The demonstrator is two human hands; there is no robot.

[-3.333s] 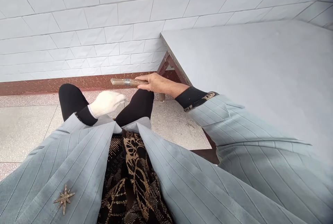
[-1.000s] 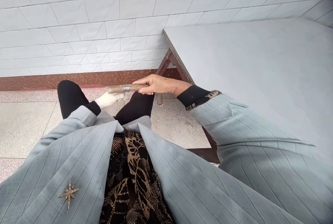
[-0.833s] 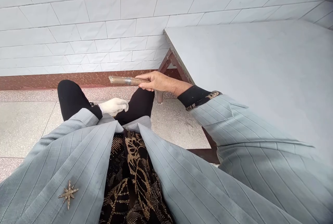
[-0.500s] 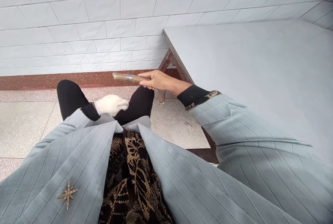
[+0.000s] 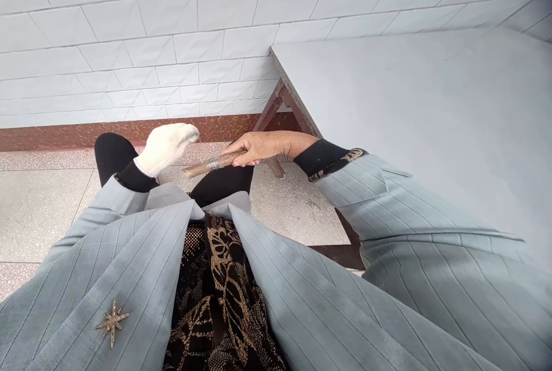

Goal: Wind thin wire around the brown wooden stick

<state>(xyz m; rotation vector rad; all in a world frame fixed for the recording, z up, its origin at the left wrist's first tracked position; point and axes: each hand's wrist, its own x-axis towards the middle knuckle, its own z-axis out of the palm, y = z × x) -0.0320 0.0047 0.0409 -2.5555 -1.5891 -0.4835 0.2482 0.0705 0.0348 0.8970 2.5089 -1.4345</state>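
Observation:
My right hand [image 5: 254, 148], bare, is closed around a brown wooden handle [image 5: 198, 168] with metal wire wound about its middle. Its free end points left, over the gap between my knees. Below that wrist a brown peg-like end [image 5: 276, 168] shows; whether it belongs to the handle or the table I cannot tell. My left hand [image 5: 168, 144] wears a white knitted glove [image 5: 161, 149] and is raised near my left knee, above and left of the handle. Its fingers are curled closed, with greyish marks at the tips; anything inside them is hidden.
A pale grey tabletop [image 5: 414, 106] on a brown frame [image 5: 284, 95] stands close on the right, under my right sleeve. White wall tiles [image 5: 129, 14] rise ahead above a brown skirting [image 5: 64, 134]. Speckled floor [image 5: 38, 204] lies around my black trouser legs [image 5: 114, 155].
My left hand has risen from between my knees, up and to the left. My right hand has lowered slightly, and the handle's free end has tipped down.

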